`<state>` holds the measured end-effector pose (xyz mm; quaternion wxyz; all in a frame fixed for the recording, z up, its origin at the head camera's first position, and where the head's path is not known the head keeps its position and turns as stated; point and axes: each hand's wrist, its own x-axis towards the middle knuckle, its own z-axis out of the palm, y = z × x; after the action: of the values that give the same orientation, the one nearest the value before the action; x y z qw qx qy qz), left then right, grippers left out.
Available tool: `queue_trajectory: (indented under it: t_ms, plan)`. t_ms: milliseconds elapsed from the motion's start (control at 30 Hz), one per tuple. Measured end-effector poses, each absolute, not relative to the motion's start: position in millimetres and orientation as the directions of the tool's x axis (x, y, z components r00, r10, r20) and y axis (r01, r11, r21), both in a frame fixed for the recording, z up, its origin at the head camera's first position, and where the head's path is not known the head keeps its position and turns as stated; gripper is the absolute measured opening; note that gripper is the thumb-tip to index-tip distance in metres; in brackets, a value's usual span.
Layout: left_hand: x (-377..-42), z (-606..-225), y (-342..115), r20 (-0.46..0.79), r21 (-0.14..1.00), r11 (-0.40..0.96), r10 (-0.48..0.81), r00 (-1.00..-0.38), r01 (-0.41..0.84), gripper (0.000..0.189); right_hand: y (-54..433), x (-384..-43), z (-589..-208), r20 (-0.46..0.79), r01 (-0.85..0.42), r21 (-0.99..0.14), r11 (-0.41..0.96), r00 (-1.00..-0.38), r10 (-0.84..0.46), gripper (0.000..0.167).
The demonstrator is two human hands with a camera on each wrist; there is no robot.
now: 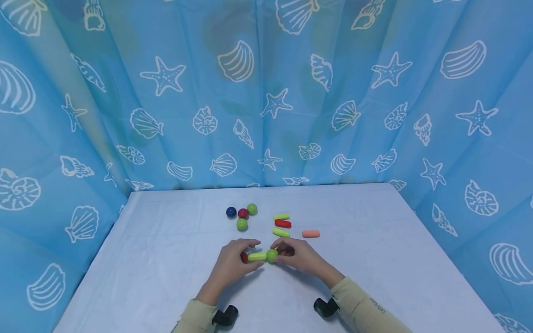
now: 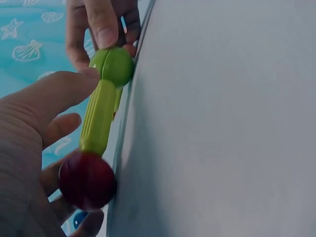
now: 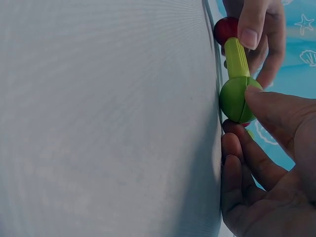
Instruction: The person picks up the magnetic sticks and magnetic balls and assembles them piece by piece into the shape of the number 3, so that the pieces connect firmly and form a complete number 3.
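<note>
Head view: left hand (image 1: 230,260) grips yellow rod (image 1: 257,256); right hand (image 1: 304,256) pinches 1 green ball (image 1: 272,255) at the rod's right end; crooked pressure could dislodge it.

Small dark lettering (image 1: 377,305) printed along right sleeve (image 1: 363,309); "Let's" can be read at its start, remaining letters too small to be made out.

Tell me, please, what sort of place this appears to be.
Perhaps a small curtained-off recording or play spot: a shell-patterned curtain stands behind and beside a white table, which holds colored balls and rods.
</note>
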<state>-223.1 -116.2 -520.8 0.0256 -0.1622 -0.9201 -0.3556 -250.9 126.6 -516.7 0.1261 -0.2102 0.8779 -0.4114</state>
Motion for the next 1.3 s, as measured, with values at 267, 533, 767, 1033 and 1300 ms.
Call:
queue_trajectory:
  t_ms: [267,533,767,1033,1300]
  plan:
    - [-226.5,-520.4,-101.7,0.189,0.609,0.712,0.297,-0.936,0.349,0.043,126.8,-251.3,-518.1,-0.036,-0.258,-0.791,0.555,-0.885,-0.464,0.027]
    - [-226.1,-521.6,-92.2,0.206,0.627,0.695,0.287,-0.935,0.351,0.032,126.1,-251.1,-519.7,-0.024,-0.264,-0.796,0.545,-0.885,-0.465,0.024]
    - [-226.3,-523.2,-89.9,0.208,0.639,0.692,0.265,-0.942,0.336,0.027,126.7,-251.8,-519.5,-0.017,-0.267,-0.795,0.544,-0.888,-0.46,0.023]
    - [-227.8,-523.8,-90.3,0.187,0.641,0.698,0.263,-0.947,0.32,0.027,129.1,-256.1,-512.6,-0.043,-0.264,-0.775,0.574,-0.884,-0.465,0.021]
    - [-228.7,-524.8,-90.3,0.184,0.649,0.689,0.269,-0.945,0.322,0.028,134.8,-267.6,-505.4,-0.009,-0.249,-0.728,0.638,-0.928,-0.371,0.021]
